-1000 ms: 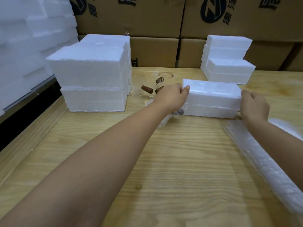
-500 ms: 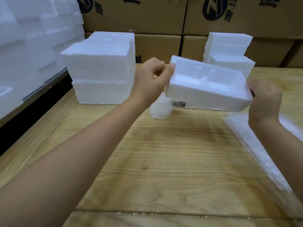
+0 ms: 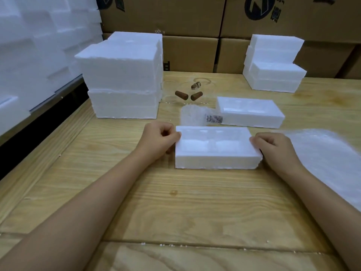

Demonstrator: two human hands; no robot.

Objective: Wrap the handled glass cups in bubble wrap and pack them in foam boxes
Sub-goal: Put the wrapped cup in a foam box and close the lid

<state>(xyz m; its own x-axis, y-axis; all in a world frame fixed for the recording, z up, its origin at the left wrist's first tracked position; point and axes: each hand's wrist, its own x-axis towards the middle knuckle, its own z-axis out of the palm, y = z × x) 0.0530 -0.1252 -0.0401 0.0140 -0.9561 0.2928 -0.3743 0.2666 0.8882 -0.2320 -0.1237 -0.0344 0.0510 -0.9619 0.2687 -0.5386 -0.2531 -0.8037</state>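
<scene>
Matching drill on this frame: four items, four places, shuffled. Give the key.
1 near foam box half
2 bubble-wrapped cup
3 bubble wrap sheets
4 bare glass cups

a flat on the table, right side
b between left hand and right hand
c beside far foam box half, left end
d farther back, right of the tall foam stack

Pairs: 1-b, 2-c, 3-a, 4-d

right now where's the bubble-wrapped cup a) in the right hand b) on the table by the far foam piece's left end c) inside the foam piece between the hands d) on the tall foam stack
b: the bubble-wrapped cup lies on the table at the left end of the far foam piece, behind the near foam piece gripped by the left hand and right hand.
</scene>
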